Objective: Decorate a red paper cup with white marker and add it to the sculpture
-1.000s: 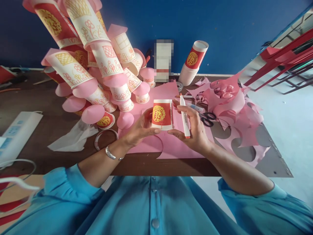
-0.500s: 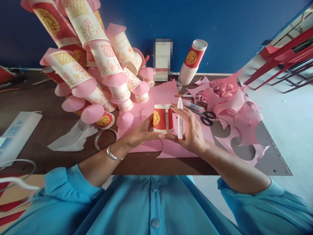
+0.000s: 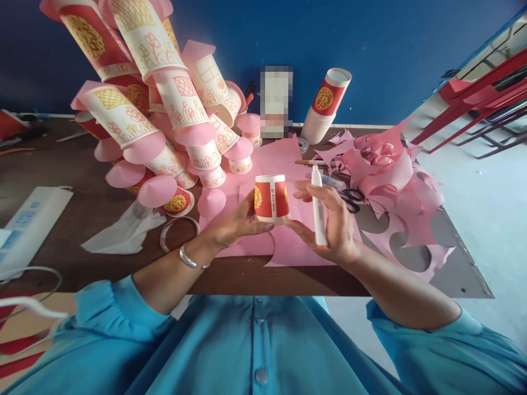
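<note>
A red and white paper cup (image 3: pixel 272 198) with gold emblems is upside down, narrow end up, in my left hand (image 3: pixel 241 222). The fingers go behind it and the thumb lies along its lower edge. To its right, my right hand (image 3: pixel 335 225) holds a white marker (image 3: pixel 318 206) upright, its orange tip bare and pointing up. The right thumb reaches toward the cup's lower right edge; whether it touches is hard to tell. Pink paper sheets (image 3: pixel 304 247) lie on the table below both hands.
Decorated cups with pink paper cones (image 3: pixel 181 99) stand stacked at the left. Behind is a stack of cups (image 3: pixel 325 104). Pink scraps (image 3: pixel 387 164) and scissors (image 3: pixel 352 200) lie at right. A tape roll (image 3: pixel 179 233), clear plastic (image 3: pixel 123 236) and power strip (image 3: pixel 35 230) lie left.
The cup has turned, so its white strip now faces nearer the middle and a second emblem shows. My right hand with the marker has moved right, away from the cup.
</note>
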The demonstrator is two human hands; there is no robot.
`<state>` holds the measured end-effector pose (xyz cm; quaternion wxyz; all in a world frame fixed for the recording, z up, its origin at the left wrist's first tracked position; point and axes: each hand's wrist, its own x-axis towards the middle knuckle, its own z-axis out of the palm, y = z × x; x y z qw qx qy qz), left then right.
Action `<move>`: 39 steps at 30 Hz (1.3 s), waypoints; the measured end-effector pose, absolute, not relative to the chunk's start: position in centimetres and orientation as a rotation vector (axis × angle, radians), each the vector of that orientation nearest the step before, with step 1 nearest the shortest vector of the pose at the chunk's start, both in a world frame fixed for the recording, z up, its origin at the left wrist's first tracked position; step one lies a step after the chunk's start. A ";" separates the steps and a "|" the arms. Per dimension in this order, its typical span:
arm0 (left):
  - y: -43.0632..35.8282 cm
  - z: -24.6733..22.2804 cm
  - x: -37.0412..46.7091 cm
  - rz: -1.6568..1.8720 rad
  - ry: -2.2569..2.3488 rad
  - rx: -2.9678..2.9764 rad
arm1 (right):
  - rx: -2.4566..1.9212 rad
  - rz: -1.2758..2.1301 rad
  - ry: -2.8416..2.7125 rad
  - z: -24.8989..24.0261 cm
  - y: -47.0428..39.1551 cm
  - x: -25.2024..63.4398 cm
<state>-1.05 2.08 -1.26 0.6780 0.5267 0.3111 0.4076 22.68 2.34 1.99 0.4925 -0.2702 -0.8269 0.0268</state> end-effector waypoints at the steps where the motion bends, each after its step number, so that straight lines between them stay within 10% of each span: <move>1: 2.1 -1.3 -1.2 0.908 0.715 1.177 | -0.630 0.055 -1.990 2.4 2.1 22.9; 39: 2.2 -1.0 -0.8 0.934 0.821 1.309 | -0.486 -0.055 -2.070 3.7 0.8 22.2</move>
